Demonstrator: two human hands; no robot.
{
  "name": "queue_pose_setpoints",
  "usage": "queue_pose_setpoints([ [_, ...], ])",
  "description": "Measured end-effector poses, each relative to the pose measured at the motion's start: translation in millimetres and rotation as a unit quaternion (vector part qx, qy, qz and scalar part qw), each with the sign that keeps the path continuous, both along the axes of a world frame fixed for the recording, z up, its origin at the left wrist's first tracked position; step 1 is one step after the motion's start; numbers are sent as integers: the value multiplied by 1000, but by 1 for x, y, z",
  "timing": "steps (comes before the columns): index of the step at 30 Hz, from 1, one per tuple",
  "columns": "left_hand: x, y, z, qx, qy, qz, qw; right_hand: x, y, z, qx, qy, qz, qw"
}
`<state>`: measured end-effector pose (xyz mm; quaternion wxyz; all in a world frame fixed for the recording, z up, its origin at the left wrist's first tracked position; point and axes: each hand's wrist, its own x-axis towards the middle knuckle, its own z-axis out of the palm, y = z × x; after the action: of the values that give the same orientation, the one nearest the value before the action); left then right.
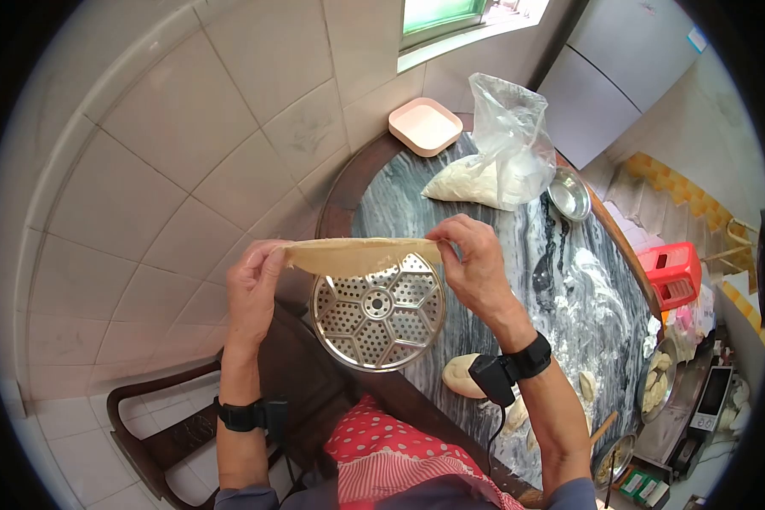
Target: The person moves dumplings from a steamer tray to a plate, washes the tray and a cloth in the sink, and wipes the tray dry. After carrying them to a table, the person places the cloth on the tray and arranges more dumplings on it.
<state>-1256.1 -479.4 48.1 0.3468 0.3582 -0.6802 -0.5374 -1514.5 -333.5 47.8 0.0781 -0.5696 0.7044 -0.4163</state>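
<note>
A beige cloth [361,254] with a frayed edge is stretched between my two hands. My left hand [258,285] pinches its left end, and my right hand [474,262] pinches the right end. Below it a round metal steamer rack [378,311], full of holes, lies at the table's edge. The cloth hangs over the rack's far part and hides some of it. To the right, under my forearm, a pale lump of dough [463,376] rests on the marble table, with smaller dough pieces [516,415] beside it.
A clear plastic bag [506,170] of white flour, a pink tray [426,126] and a metal bowl [569,195] stand at the back. Loose flour [591,306] covers the table's right side. A dark wooden chair [166,433] is at lower left, a red plastic stool [673,274] beyond the table.
</note>
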Motion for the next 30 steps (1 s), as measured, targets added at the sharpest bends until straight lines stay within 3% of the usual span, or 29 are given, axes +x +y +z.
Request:
queue_pose_setpoints([
  [2,6,1,8,-22,-26,0,999,3,-3,-3,-16,19,-7,1000],
  [4,19,11,8,-98,-138,-54,984,8,8,-10,0,101,30,994],
  [9,47,45,-64,-234,-327,-161,901,30,46,-85,153,173,124,965],
  [11,53,66,-95,-192,-362,-165,897,38,59,-110,212,192,161,944],
  [13,57,77,-110,-219,-399,-152,877,42,66,-124,252,219,188,924],
  [17,49,88,-108,-266,-400,-127,868,40,65,-120,261,212,192,922],
  [18,45,94,-108,-272,-367,-160,875,40,66,-119,264,209,196,921],
  [21,33,106,-119,-289,-307,-196,885,35,62,-119,259,137,161,942],
  [24,20,112,-128,-298,-296,-147,895,30,61,-117,264,20,104,959],
  [30,3,105,-152,-347,-285,-123,885,27,53,-111,320,-40,91,942],
])
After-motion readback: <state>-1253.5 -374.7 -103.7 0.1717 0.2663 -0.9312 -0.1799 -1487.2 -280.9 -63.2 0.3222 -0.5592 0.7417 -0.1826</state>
